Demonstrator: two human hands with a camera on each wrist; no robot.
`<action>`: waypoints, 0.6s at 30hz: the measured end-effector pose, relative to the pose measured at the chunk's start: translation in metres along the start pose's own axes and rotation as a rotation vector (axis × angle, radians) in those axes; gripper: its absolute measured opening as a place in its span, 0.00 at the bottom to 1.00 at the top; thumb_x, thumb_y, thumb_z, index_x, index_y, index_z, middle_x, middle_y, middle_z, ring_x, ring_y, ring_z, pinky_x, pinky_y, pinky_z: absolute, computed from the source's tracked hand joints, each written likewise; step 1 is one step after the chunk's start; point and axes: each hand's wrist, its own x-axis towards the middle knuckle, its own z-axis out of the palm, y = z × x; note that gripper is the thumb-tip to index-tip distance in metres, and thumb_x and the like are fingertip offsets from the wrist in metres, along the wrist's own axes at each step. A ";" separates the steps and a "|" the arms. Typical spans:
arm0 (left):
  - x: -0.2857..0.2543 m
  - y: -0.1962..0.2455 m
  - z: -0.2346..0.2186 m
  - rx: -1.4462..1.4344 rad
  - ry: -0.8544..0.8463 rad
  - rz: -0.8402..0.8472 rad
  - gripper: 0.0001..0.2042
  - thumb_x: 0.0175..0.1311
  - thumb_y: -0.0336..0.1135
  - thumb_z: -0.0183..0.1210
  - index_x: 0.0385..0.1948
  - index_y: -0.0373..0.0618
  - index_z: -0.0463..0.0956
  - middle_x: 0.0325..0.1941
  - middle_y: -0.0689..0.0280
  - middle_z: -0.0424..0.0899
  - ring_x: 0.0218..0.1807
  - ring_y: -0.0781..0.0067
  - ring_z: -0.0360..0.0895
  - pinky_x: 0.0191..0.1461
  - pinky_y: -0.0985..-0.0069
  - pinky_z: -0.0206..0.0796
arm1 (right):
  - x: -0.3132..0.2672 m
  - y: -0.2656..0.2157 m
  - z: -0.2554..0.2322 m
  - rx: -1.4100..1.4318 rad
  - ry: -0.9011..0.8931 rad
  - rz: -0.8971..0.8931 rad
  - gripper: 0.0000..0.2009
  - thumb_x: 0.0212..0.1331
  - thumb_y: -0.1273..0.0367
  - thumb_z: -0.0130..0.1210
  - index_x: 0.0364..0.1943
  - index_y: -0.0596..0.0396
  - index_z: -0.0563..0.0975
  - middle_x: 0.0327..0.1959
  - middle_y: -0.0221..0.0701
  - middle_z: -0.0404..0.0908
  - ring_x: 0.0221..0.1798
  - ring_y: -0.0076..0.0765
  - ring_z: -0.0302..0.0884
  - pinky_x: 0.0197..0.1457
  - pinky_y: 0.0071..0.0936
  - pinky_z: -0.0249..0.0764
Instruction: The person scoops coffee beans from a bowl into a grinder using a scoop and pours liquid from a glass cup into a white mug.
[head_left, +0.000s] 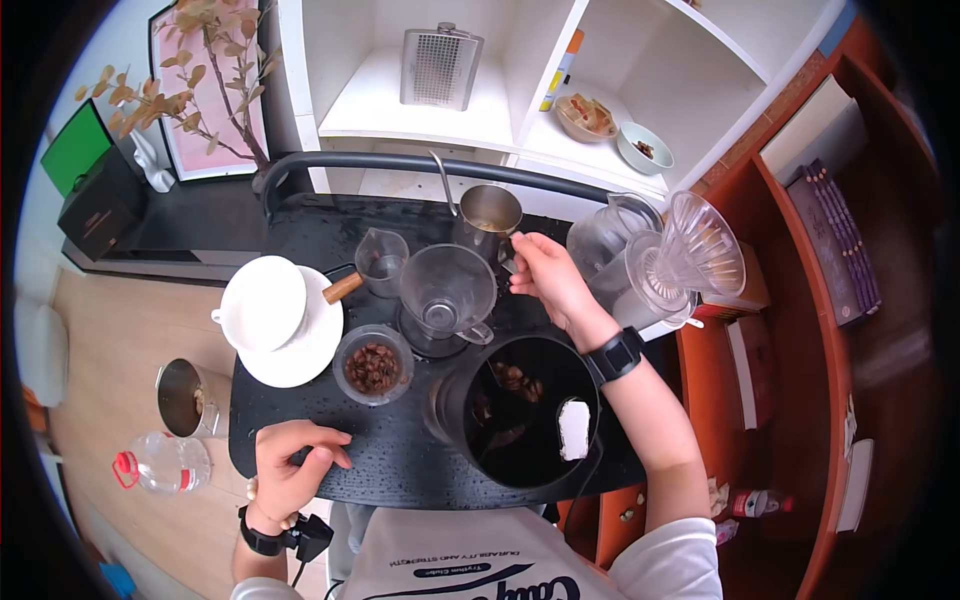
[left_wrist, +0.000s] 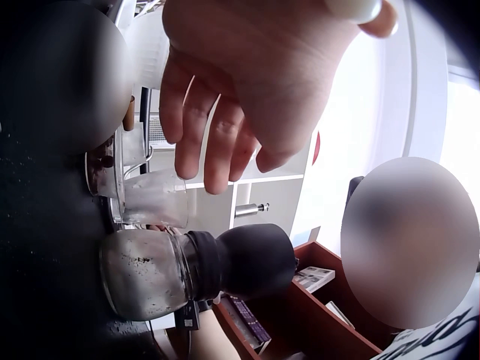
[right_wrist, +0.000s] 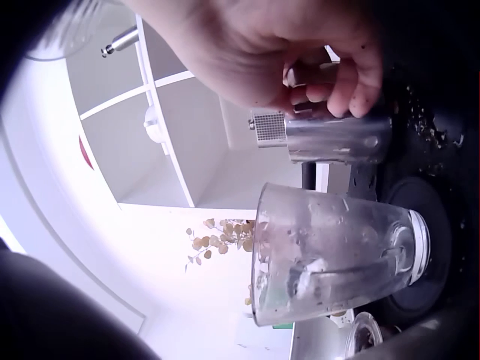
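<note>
At the back edge of the black tray (head_left: 400, 470), the right hand (head_left: 545, 275) pinches the handle of the steel pitcher (head_left: 488, 215), rigid, light, probably slick, while the left hand (head_left: 290, 465) rests loosely curled and empty at the front-left corner.

On the tray (head_left: 400, 470), the bean cup (head_left: 373, 366) sits left of the grinder (head_left: 525, 410), with the glass server (head_left: 446, 290) behind them at frame centre.

- The white apron (head_left: 450, 565) at the bottom of the head view carries dark print, upside down to the camera; its letters are too small and warped to read.
- No other text, label, brand or number is legible in any view.
</note>
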 end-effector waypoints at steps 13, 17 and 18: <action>0.004 0.003 0.005 0.007 -0.063 0.033 0.07 0.52 0.30 0.52 0.25 0.38 0.77 0.17 0.64 0.79 0.22 0.72 0.77 0.28 0.81 0.66 | -0.061 -0.029 -0.001 -0.615 0.223 -0.750 0.08 0.55 0.69 0.51 0.24 0.58 0.71 0.19 0.30 0.65 0.19 0.23 0.63 0.23 0.20 0.61; 0.003 0.003 0.005 0.010 -0.084 0.026 0.06 0.51 0.29 0.53 0.25 0.38 0.78 0.17 0.64 0.79 0.22 0.73 0.77 0.28 0.81 0.66 | -0.059 -0.024 -0.002 -0.796 0.250 -0.961 0.05 0.49 0.73 0.55 0.23 0.57 0.72 0.21 0.33 0.67 0.22 0.35 0.63 0.27 0.26 0.62; 0.003 0.004 0.005 0.013 -0.085 0.026 0.06 0.51 0.30 0.53 0.25 0.39 0.78 0.17 0.64 0.79 0.22 0.72 0.77 0.28 0.81 0.66 | -0.057 -0.023 -0.003 -0.795 0.249 -0.962 0.05 0.49 0.73 0.55 0.23 0.57 0.72 0.21 0.33 0.67 0.22 0.35 0.63 0.27 0.26 0.62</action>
